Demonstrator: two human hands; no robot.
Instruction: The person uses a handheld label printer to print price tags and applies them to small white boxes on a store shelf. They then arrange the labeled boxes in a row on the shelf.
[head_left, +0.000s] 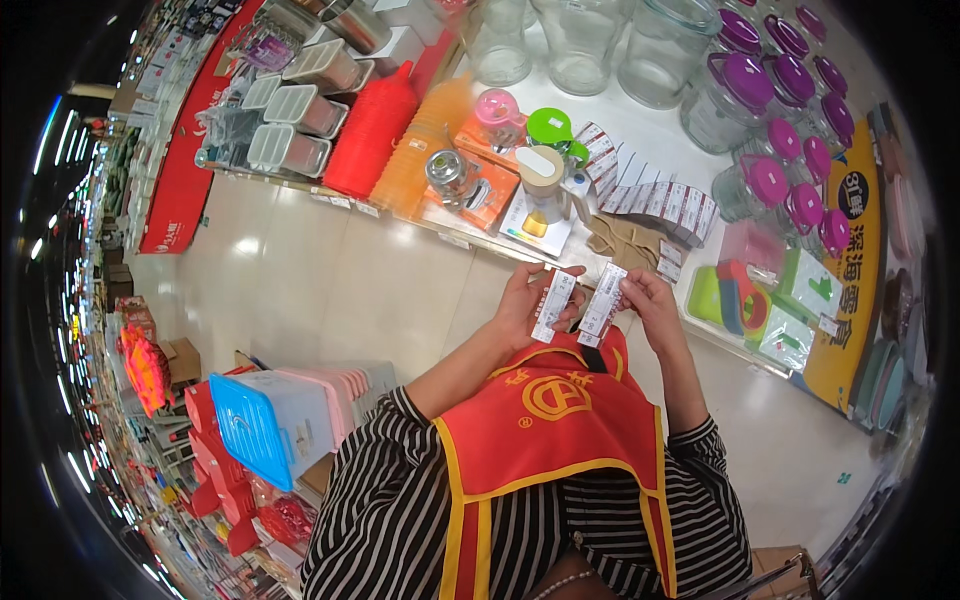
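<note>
Before my red and yellow apron, my left hand (521, 304) holds a white printed price tag (555, 306), with the fingers behind it. Another price tag (602, 304) is pinched between the thumb and fingertips of my right hand (651, 301). The two tags stand nearly side by side, slightly apart at the top. Beyond them, a curling strip of joined price tags (660, 204) rests on the white display shelf. A crumpled beige cloth item, perhaps gloves (634, 238), lies at the front of that strip.
Glass jars (664, 56), jars with purple lids (746, 82), a glass jug (541, 180) and stacked red plastic ware (371, 131) stand on the shelf. Green boxes (808, 285) sit by its right front edge. A storage box with a blue lid (251, 431) is at lower left.
</note>
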